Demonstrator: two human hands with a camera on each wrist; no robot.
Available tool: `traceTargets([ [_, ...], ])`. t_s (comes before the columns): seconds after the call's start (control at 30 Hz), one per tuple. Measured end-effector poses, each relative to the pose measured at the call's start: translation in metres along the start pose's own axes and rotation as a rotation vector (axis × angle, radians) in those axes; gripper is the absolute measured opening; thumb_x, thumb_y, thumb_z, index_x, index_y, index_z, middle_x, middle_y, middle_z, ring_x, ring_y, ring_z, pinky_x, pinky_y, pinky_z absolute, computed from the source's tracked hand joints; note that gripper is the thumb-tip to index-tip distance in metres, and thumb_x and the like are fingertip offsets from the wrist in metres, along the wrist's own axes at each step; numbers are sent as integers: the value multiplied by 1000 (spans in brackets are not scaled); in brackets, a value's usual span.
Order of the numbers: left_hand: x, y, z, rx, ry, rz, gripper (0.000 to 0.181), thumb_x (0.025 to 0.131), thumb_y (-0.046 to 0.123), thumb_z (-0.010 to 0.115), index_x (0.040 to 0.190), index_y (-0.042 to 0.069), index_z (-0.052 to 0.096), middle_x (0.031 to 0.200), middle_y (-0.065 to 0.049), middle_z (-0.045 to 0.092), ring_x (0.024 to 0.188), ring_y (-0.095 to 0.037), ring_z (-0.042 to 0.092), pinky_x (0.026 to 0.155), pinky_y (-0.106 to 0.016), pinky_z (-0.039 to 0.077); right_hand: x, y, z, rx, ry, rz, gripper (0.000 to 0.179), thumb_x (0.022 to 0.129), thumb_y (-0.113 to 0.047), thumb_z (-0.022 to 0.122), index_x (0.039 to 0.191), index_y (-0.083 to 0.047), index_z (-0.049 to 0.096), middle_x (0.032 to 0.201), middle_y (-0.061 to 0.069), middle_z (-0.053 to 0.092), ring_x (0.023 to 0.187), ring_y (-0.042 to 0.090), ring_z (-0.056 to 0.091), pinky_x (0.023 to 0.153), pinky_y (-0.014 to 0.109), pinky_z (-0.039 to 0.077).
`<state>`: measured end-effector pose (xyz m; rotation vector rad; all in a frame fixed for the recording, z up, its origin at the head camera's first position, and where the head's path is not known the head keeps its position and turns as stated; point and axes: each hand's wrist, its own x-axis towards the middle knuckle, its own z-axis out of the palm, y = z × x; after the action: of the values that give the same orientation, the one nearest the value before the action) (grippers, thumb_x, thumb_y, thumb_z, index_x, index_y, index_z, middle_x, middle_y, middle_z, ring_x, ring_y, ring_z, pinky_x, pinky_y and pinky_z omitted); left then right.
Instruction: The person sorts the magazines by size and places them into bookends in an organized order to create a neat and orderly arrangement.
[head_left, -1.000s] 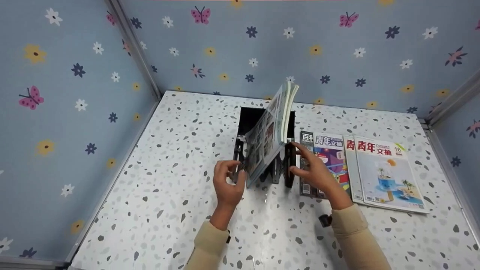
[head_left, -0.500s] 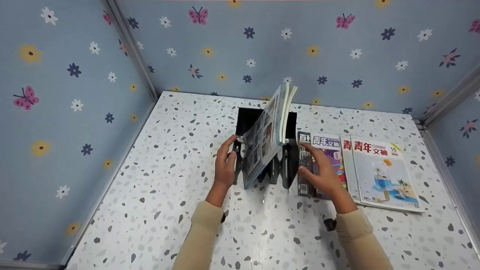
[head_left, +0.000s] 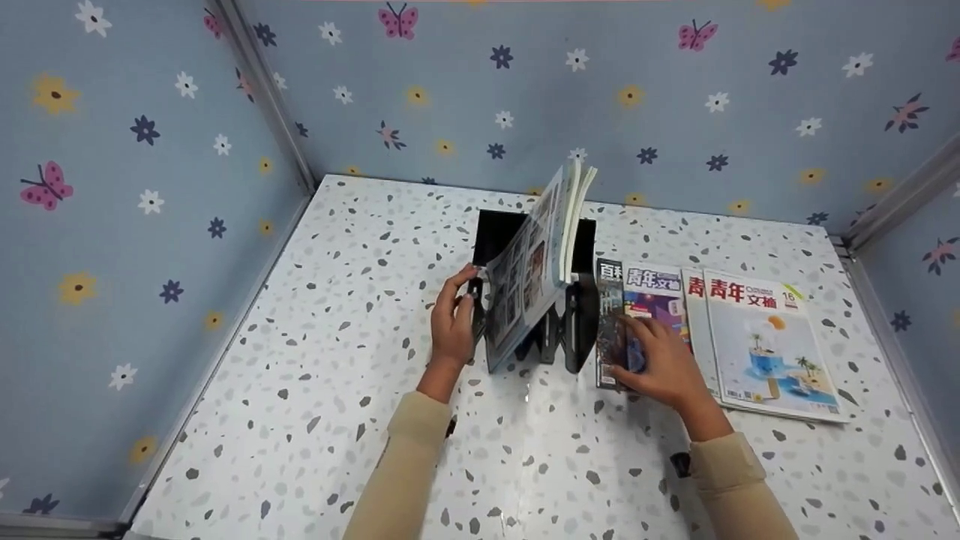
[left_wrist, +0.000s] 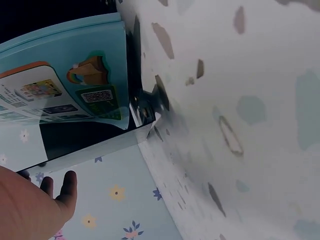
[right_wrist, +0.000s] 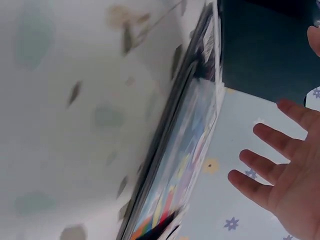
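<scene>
Where the right hand [head_left: 661,366] intervenes, the purple magazine [head_left: 658,303] is hidden.

Head view high, facing forward-down; wrist views low, close, sideways; all share tabletop [head_left: 300,337]

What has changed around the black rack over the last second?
The right hand moved rightward from the black rack to above the flat magazines, holding none. The left hand moved forward to the rack's left side. The rack's right side shifted slightly outward. The leaning magazines and flat magazines stayed put.
</scene>
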<state>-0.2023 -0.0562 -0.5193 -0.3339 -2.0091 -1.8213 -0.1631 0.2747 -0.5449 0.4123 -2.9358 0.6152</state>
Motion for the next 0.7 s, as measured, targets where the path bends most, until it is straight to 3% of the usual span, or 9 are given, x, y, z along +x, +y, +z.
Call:
traceTargets([
  [0.13,0,-5,0,-36,4,35,34,97,-4,37,126,-11,53,138,-26,51,134,-34,45,98,-41,44,-5,9,-1,-19,-52,43,87,72,-52,76,144,-16,44,139,18,49,123,43,48,96,64,39],
  [0.23,0,0,0,-68,6,50,33,97,-5,37,126,-15,51,137,-30,50,133,-39,44,102,-51,41,-8,15,0,-30,-68,52,89,71,-53,76,145,-15,44,139,18,49,124,43,46,96,65,39],
  [0.33,0,-2,1,-82,7,64,32,97,-5,38,125,-15,51,136,-29,50,133,-40,44,104,-55,39,-11,21,2,-52,-75,57,90,69,-54,77,143,-13,46,138,18,49,123,42,46,95,64,40],
  [0.53,-1,-4,1,-86,-5,78,32,97,-6,39,125,-15,50,136,-28,51,133,-39,44,107,-49,38,-17,27,5,-100,-125,89,93,68,-57,77,142,-11,46,141,21,46,121,46,47,93,64,42],
  [0.7,-3,-5,0,-92,-22,78,32,97,-7,38,126,-14,51,136,-29,50,133,-40,44,109,-38,38,-22,31,8,-131,-153,97,93,67,-56,78,141,-8,48,141,23,46,121,48,46,93,64,42],
])
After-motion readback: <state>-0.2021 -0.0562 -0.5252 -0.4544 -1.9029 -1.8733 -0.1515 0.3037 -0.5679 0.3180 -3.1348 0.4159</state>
